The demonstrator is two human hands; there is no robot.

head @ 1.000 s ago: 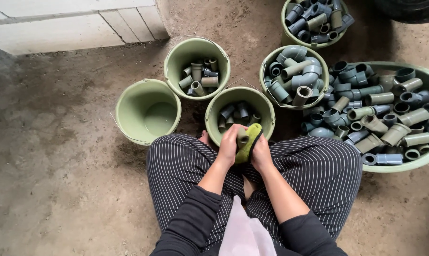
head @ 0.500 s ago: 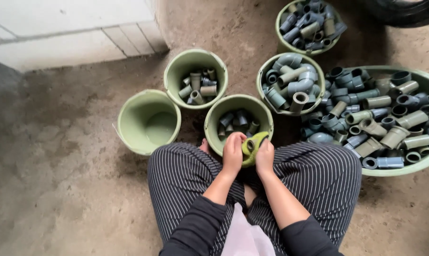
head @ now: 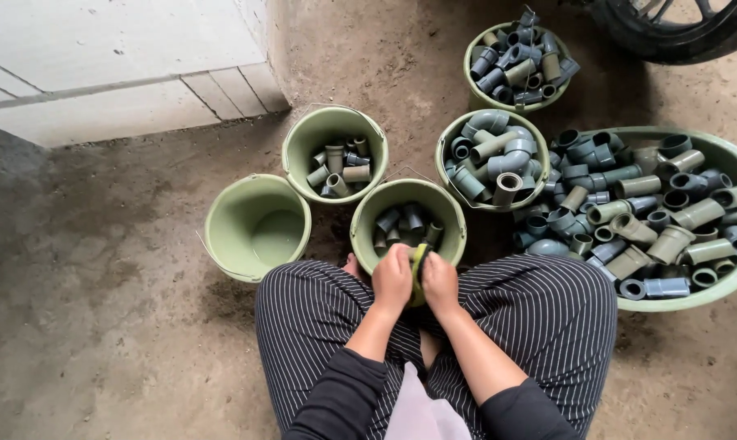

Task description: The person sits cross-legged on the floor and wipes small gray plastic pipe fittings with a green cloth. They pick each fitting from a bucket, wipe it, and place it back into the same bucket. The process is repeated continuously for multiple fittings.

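My left hand [head: 393, 279] and my right hand [head: 440, 285] are pressed together over my lap, both closed on a yellow-green scouring pad [head: 418, 267] with a dark edge. The pad stands edge-on between my palms; whether it wraps a fitting is hidden. Just beyond my hands is a green bucket [head: 358, 244] holding a few dark grey pipe fittings [head: 401, 222]. My legs are in black trousers with white stripes [head: 539, 326].
An empty green bucket [head: 238, 220] stands at the left, and another [head: 303, 134] behind it holds a few fittings. Two fuller buckets [head: 440, 167] [head: 469, 65] and a large green basin [head: 710, 293] of several fittings sit at the right. A tyre [head: 670, 28] and a concrete step [head: 100, 90] lie beyond.
My hands have closed in tighter on the pad, which has turned from lying slanted to standing edge-on. The view has shifted slightly.
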